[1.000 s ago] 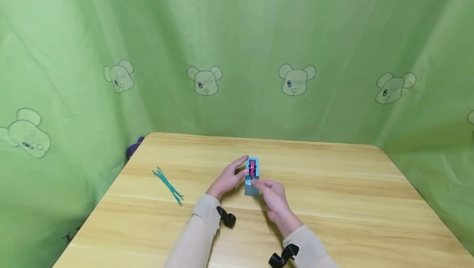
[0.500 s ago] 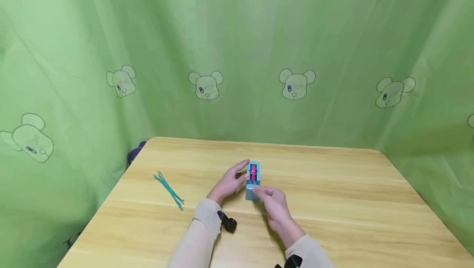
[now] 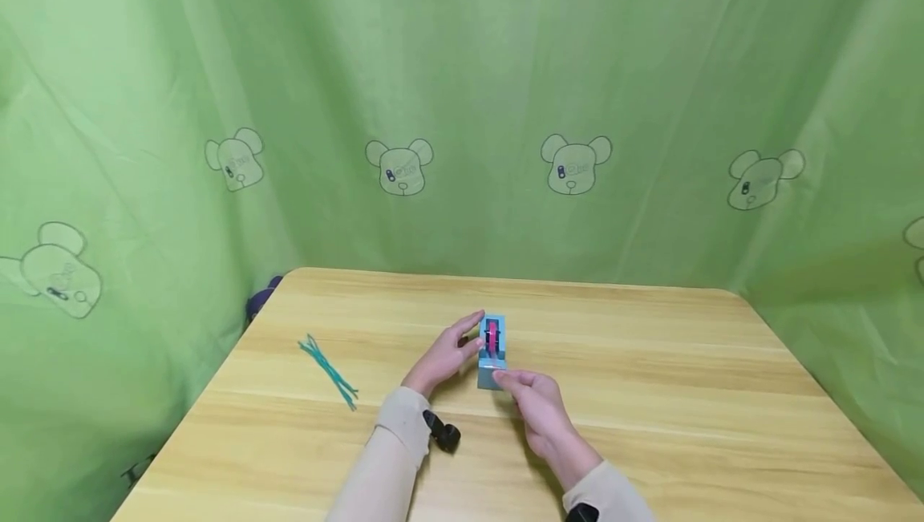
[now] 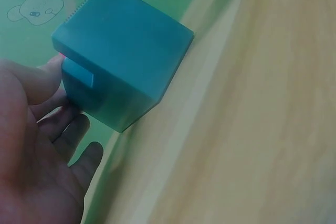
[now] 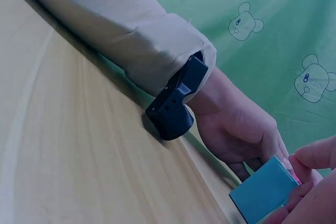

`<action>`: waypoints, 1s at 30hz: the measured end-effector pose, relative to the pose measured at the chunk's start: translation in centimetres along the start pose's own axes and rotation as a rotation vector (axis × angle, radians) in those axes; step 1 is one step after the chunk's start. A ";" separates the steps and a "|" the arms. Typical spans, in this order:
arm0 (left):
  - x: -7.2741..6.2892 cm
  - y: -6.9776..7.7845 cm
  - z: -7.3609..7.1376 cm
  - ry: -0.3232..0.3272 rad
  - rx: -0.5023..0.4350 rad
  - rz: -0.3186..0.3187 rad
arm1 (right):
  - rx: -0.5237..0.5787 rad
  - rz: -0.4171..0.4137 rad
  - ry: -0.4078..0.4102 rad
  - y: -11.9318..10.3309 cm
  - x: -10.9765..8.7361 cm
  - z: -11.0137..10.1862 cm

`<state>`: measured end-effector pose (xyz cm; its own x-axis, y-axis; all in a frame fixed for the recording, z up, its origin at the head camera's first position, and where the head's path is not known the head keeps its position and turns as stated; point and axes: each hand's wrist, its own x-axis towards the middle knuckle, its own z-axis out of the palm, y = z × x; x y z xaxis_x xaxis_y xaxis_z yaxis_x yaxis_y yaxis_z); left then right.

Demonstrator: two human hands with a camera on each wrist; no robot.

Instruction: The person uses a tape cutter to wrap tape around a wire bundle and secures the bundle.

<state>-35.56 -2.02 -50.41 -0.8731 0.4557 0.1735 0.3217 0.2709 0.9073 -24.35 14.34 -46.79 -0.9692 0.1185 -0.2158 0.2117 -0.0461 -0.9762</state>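
Note:
A light-blue tape dispenser [image 3: 493, 378] with a pink-cored roll [image 3: 492, 337] stands upright on the table. Its serrated edge [image 4: 84, 6] shows in the left wrist view. My left hand [image 3: 442, 358] lies along the dispenser's left side. Its thumb touches the side near the roll, the index finger reaches the far corner, and the other fingers hang loosely. My right hand [image 3: 541, 406] is at the dispenser's front, thumb and index finger pinched together at the end of the clear tape. The tape itself is hard to make out between those fingertips.
Several thin teal sticks or ties [image 3: 328, 371] lie crossed on the left of the wooden table [image 3: 650, 362]. Green curtains [image 3: 476, 65] with bear-head prints hang around the table. A purple object [image 3: 261, 297] peeks out beyond the left back edge.
My right hand has drawn slightly toward me, from the dispenser's top front edge down along its front. The left hand has stayed at the side. The head view has tilted up a little.

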 end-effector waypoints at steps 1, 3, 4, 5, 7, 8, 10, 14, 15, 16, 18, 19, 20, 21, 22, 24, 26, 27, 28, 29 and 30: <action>0.0 0.0 0.0 -0.002 0.001 -0.001 | 0.002 -0.001 -0.004 0.0 -0.1 0.0; 0.1 0.1 -0.1 -0.003 0.002 0.006 | 0.010 0.001 -0.007 0.0 -0.3 0.0; 0.1 0.1 -0.1 -0.002 -0.001 0.008 | 0.015 0.004 -0.008 0.0 -0.4 0.0; 0.1 0.2 -0.1 -0.004 0.000 0.008 | 0.019 0.006 -0.010 0.0 -0.5 0.0; 0.1 0.2 -0.2 -0.007 0.007 0.008 | 0.024 0.013 -0.014 0.1 -0.7 0.0; 0.0 0.3 -0.2 -0.007 0.013 0.007 | 0.027 0.019 -0.015 0.1 -0.9 0.0; 0.0 0.3 -0.2 -0.007 0.016 0.003 | 0.033 0.024 -0.018 0.2 -1.1 0.0; -0.1 0.3 -0.2 -0.003 0.009 0.003 | 0.044 0.033 -0.009 0.5 -1.5 0.1; -0.2 0.3 -0.2 -0.002 0.004 -0.001 | 0.043 0.037 -0.007 0.5 -1.6 0.1; -0.2 0.3 -0.2 -0.001 0.004 -0.005 | 0.041 0.041 -0.006 0.5 -1.6 0.2; -0.2 0.3 -0.2 0.002 0.006 -0.011 | 0.037 0.047 -0.005 0.6 -1.7 0.2; -0.2 0.4 -0.1 0.003 0.007 -0.015 | 0.034 0.049 -0.005 0.6 -1.7 0.2; -0.3 0.4 -0.2 0.004 0.008 -0.017 | 0.032 0.048 -0.005 0.5 -1.7 0.2; -0.3 0.5 -0.2 0.005 0.009 -0.017 | 0.031 0.048 -0.005 0.5 -1.7 0.2; -0.2 0.5 -0.2 0.005 0.013 -0.016 | 0.030 0.047 -0.004 0.5 -1.8 0.3; -0.2 0.4 -0.3 0.005 0.014 -0.013 | 0.030 0.047 -0.003 0.4 -1.9 0.3; -0.1 0.3 -0.3 0.004 0.013 -0.010 | 0.028 0.049 -0.003 0.4 -2.0 0.3; -0.1 0.3 -0.3 0.005 0.014 -0.008 | 0.029 0.050 -0.005 0.3 -2.1 0.3; 0.0 0.3 -0.4 0.004 0.014 -0.007 | 0.031 0.049 -0.007 0.3 -2.2 0.2; 0.0 0.3 -0.4 0.004 0.014 -0.005 | 0.032 0.049 -0.008 0.3 -2.3 0.2; 0.0 0.3 -0.4 0.003 0.017 -0.004 | 0.034 0.048 -0.010 0.3 -2.4 0.2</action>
<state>-35.61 -2.27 -50.02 -0.8756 0.4517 0.1713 0.3244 0.2869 0.9014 -21.97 13.80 -46.53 -0.9592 0.1052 -0.2624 0.2542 -0.0849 -0.9634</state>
